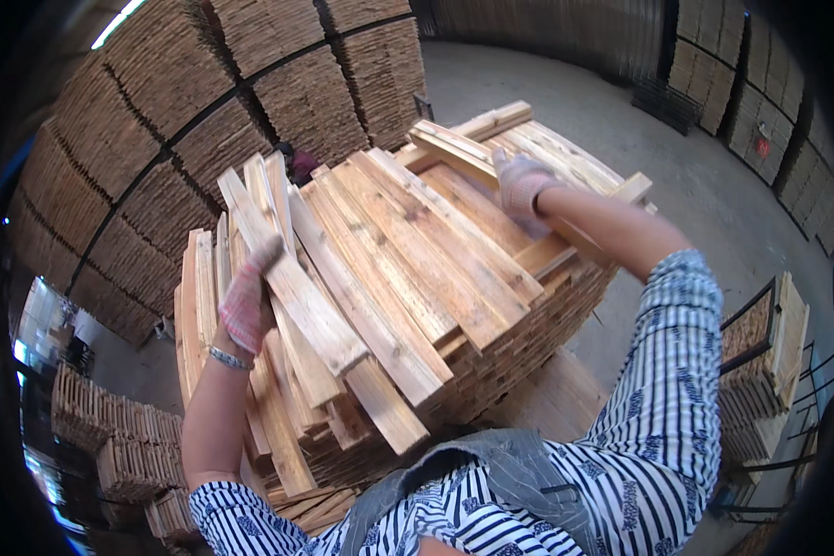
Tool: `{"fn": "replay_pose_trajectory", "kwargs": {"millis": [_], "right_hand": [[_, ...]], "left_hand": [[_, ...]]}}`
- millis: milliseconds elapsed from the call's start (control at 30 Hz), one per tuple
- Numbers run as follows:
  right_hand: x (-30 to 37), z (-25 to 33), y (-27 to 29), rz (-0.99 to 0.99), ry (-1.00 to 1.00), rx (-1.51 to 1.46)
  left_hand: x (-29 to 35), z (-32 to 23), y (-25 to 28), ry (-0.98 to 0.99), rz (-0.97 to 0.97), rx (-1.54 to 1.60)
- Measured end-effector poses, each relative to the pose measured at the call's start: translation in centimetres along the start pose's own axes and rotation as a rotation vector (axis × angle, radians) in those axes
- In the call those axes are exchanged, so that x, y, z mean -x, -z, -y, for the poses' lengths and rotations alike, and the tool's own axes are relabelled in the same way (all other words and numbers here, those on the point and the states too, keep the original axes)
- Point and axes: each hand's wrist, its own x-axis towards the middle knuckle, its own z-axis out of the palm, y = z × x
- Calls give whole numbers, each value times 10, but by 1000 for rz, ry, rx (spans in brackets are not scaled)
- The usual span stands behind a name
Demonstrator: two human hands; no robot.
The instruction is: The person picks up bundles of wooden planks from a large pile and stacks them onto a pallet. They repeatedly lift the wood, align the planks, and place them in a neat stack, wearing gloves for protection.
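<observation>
Before me is a big stack of sawn wooden boards (408,232), with loose boards spread across its top. My left hand (244,301), in a pale pinkish work glove, is closed on the edge of a pale plank (306,301) lying aslant over other boards at the stack's left side. Its thumb reaches over the plank's top face; the other fingers are mostly hidden. At the far right of the stack my right hand (525,188), gloved too and slightly blurred, is wrapped round a narrow board (454,150). That board slopes from far left toward near right, partly behind my forearm.
Tall strapped lumber stacks (130,120) rise at the back left. Smaller board piles (125,435) stand at the lower left. To the right are a pallet of boards (764,371) with a dark metal frame and concrete floor (519,79). A person's dark head (296,165) shows behind the stack.
</observation>
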Motion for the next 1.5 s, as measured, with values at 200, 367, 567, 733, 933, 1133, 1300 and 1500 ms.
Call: {"fn": "replay_pose_trajectory", "kwargs": {"millis": [200,367,567,733,933,1133,1300,1500], "right_hand": [[-5,10,44,285,17,-210],[7,30,82,397,25,-971],[23,77,44,716,-117,-1436],[7,93,69,453,181,-575],[-2,116,48,134,286,-274],[-37,11,39,138,415,-423],[18,76,16,176,195,-427],[56,98,44,-121,331,-631]], "left_hand": [[7,15,27,114,-42,83],[22,9,8,220,6,232],[8,23,20,181,2,224],[13,17,22,202,23,220],[6,21,42,219,85,259],[2,24,36,257,87,334],[21,9,21,246,-34,270],[18,-3,-2,67,21,174]]}}
